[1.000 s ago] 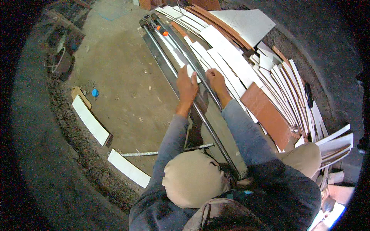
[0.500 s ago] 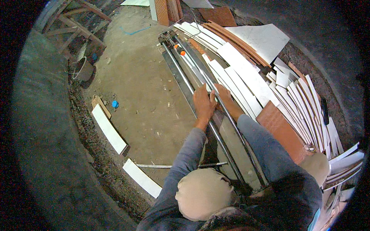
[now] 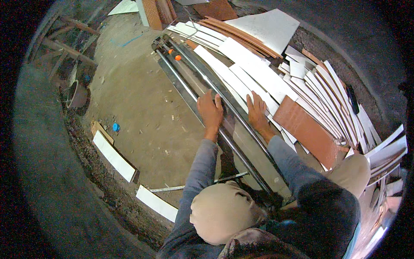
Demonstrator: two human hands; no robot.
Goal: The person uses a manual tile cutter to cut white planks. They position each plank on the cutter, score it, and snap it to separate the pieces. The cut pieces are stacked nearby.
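A long manual tile cutter (image 3: 233, 142) lies on the ground before me, with two shiny parallel rails and orange knobs (image 3: 177, 57) near its far end. My left hand (image 3: 210, 111) is over its left rail, fingers out and grasping nothing that I can see. To the right of the right rail, my right hand (image 3: 258, 113) is spread over the white tile strips (image 3: 241, 80) beside the cutter. Whether its fingertips touch a strip is hard to tell. A brown tile piece (image 3: 304, 129) lies just right of that hand.
Many white strips (image 3: 332, 103) fan out at the right, near a large pale sheet (image 3: 267, 30). Two white pieces (image 3: 114, 155) lie at the left, by a blue cap (image 3: 116, 127). A bucket (image 3: 77, 94) and wooden frame (image 3: 69, 47) stand far left; a metal ruler (image 3: 172, 188) lies near my left arm.
My hands were close together between the rails and are now apart. The right one has crossed the right rail onto the white strips. The whole view has shifted somewhat.
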